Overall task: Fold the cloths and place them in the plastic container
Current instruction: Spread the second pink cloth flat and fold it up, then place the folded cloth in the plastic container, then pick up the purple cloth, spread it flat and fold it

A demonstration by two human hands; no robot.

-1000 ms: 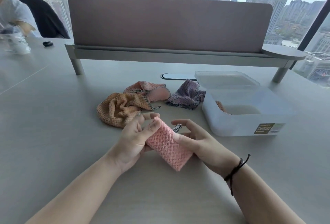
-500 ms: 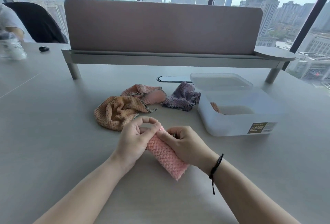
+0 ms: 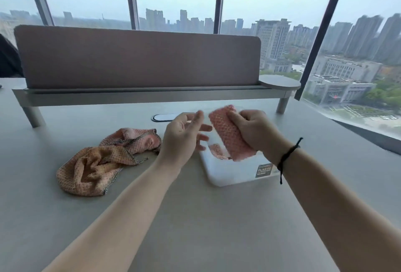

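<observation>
Above the plastic container (image 3: 227, 174), near the bench's far edge, the right hand (image 3: 253, 130) grasps the folded pink cloth (image 3: 230, 135). Its long axis slants down toward the box directly beneath, so I judge a short lowering is enough. The left hand (image 3: 182, 135) hovers just beside, fingers relaxed, holding nothing.

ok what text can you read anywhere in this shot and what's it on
"PLASTIC": top line of the dark label on the front wall of the plastic container.
Smaller lines under it on the same label: too blurred to read.
No other text is readable in the head view.
</observation>
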